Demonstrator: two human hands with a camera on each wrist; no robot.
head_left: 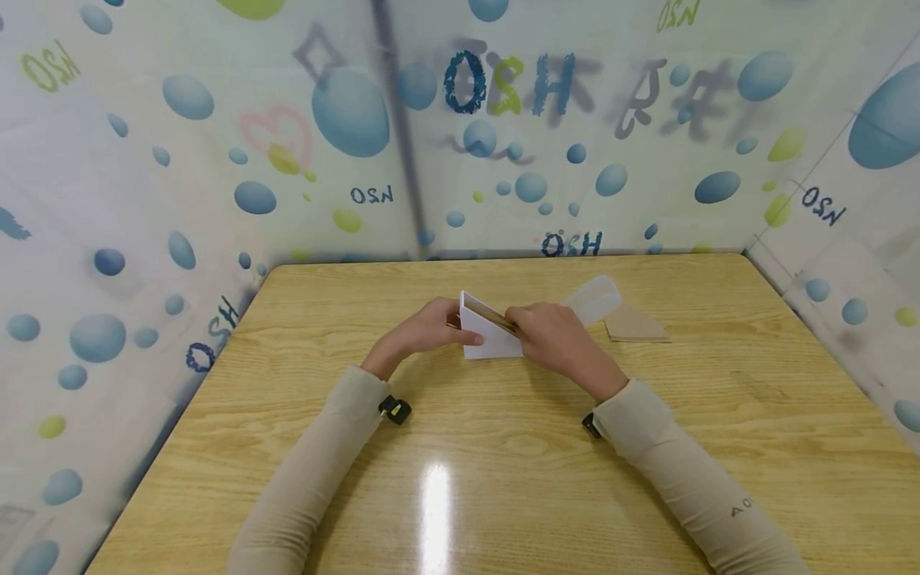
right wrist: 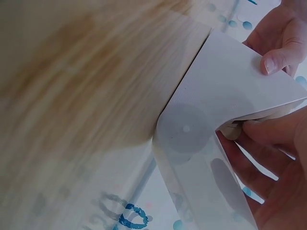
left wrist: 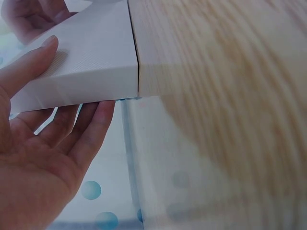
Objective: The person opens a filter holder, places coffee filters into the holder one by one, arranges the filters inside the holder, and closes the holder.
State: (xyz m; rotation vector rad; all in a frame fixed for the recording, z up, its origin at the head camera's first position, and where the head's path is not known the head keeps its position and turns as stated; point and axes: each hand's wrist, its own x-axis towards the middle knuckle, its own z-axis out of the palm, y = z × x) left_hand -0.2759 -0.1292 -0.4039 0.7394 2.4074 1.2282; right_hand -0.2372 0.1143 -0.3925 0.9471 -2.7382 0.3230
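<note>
Standing on the table is a white box (head_left: 496,343), its narrow open side facing up. My left hand (head_left: 434,323) grips its left end; in the left wrist view the thumb (left wrist: 43,55) lies on the broad face and the fingers are behind. A brown cardboard piece (head_left: 490,311) shows along the opening. At the box's right end, my right hand (head_left: 549,331) pinches the edge of this cardboard. In the right wrist view, the right thumb and fingers (right wrist: 283,148) meet at the opening, where the pinched part (right wrist: 231,130) is mostly hidden.
Behind my right hand lies a translucent plastic piece (head_left: 596,299) with a rounded end. Beside it is a flat brown cardboard piece (head_left: 636,323). A patterned curtain (head_left: 489,176) hangs beyond the far edge of the wooden table (head_left: 503,463).
</note>
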